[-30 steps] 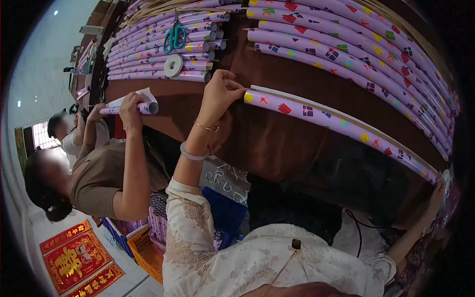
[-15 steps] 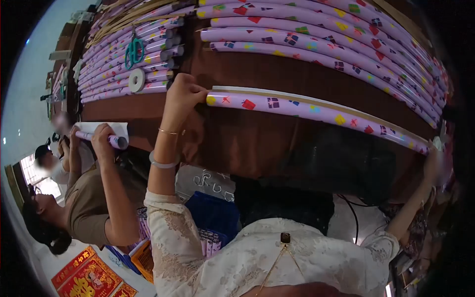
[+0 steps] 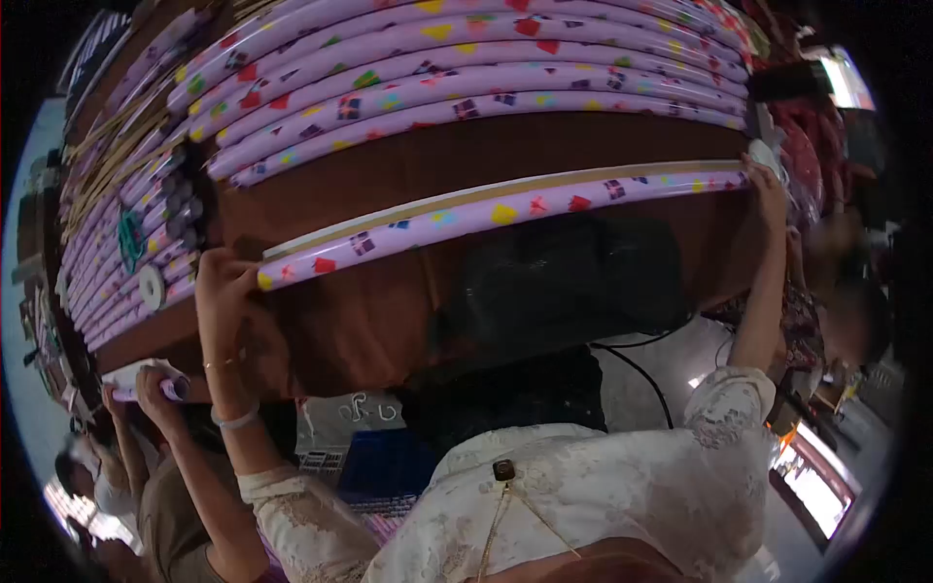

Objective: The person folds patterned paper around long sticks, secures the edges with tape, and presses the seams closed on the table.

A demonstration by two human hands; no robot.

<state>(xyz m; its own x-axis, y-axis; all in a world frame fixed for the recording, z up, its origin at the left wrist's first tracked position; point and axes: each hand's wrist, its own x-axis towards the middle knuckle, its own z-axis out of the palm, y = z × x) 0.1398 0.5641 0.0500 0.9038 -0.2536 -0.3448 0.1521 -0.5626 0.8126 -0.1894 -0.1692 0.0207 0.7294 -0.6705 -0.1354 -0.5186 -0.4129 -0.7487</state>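
A patterned paper roll (image 3: 428, 225) lay lengthwise across the bench (image 3: 389, 340), its near-left end pinched by the left hand (image 3: 228, 277), its far end apparently gripped by the right hand (image 3: 766, 185).

The long roll (image 3: 502, 213) in the middle is light purple with red, yellow, blue and dark shapes. The rolls (image 3: 428, 83) at twelve o'clock match, with green bits too. The bench (image 3: 408, 160) is brown. Near nine o'clock, the scissors (image 3: 129, 238) are blue-green and the ring (image 3: 144, 292) is white.
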